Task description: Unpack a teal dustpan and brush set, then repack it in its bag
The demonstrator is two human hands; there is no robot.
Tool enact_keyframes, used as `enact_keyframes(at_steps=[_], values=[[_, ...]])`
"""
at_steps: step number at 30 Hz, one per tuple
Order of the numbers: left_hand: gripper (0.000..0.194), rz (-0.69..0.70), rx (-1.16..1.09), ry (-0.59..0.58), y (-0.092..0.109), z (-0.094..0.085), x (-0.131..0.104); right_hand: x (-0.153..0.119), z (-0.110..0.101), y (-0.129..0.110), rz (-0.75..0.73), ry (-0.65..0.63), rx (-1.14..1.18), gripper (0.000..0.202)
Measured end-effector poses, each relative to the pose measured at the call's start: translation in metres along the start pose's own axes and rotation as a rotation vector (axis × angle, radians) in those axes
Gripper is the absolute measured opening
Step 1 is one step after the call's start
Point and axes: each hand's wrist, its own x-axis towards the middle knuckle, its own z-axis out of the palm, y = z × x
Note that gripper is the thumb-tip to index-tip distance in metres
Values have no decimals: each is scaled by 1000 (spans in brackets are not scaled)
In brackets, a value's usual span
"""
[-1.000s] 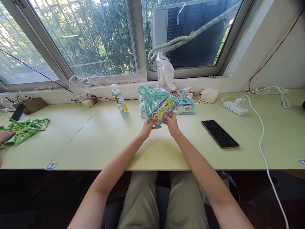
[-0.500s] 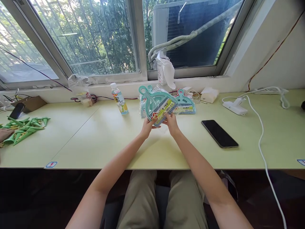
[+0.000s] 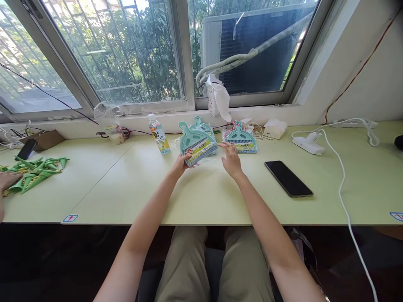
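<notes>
Gripping the near edge of a wrapped teal dustpan set (image 3: 197,144), the left hand (image 3: 180,162) closes thumb and fingers on the clear wrapper. The set lies low over the desk (image 3: 201,197), just left of centre at the far side; its handle points to the far left and its wide, labelled edge faces the near right, so the long axis runs diagonally. A second set (image 3: 202,124) shows just behind it. The right hand (image 3: 231,159) hangs open and empty, fingers loosely spread, just right of the held set and near a third set (image 3: 241,139) that lies flat with its handle pointing away. A drink bottle (image 3: 159,134) stands upright to the left of the held set. A black phone (image 3: 288,178) lies face up to the right, well apart from the hands, and a white cable (image 3: 343,184) runs from a power strip (image 3: 307,145) toward the near edge. Green paper cones (image 3: 34,172) are heaped at the far left, beside another person's hand (image 3: 5,179). The desk is pale green and stands under a wide window (image 3: 126,54), with an air conditioner unit (image 3: 252,46) outside.
</notes>
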Motion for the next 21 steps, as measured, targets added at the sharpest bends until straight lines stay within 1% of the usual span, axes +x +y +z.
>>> enact_keyframes(at_steps=[1, 2, 3, 5, 6, 8, 12, 15, 18, 21], values=[[47, -52, -4, 2, 1, -5, 1, -1, 2, 2, -58, -22, -15, 46], [44, -102, -5, 0, 1, -9, 2, -2, 5, 4, -92, -32, -22, 43], [41, -149, -2, -8, 2, -13, 2, -2, 7, 5, -109, -31, -19, 35], [38, -216, 9, -22, 3, -19, 3, -2, 9, 8, -113, -5, 16, 17], [37, -239, 16, -26, 4, -22, 3, -2, 10, 8, -109, 8, 47, 12], [34, -273, 34, -48, 6, -27, 3, 0, 9, 9, -99, 19, 125, 11], [22, -296, 100, -138, 8, -37, 4, 3, 6, 4, -95, 46, 252, 13], [16, -269, 154, -176, 6, -38, 3, 3, 5, -3, -139, 84, 295, 14], [23, -247, 189, -225, 4, -35, 2, 1, 4, -8, -167, 78, 303, 15], [31, -236, 211, -300, 4, -31, 0, -1, 4, -9, -145, 74, 257, 15]])
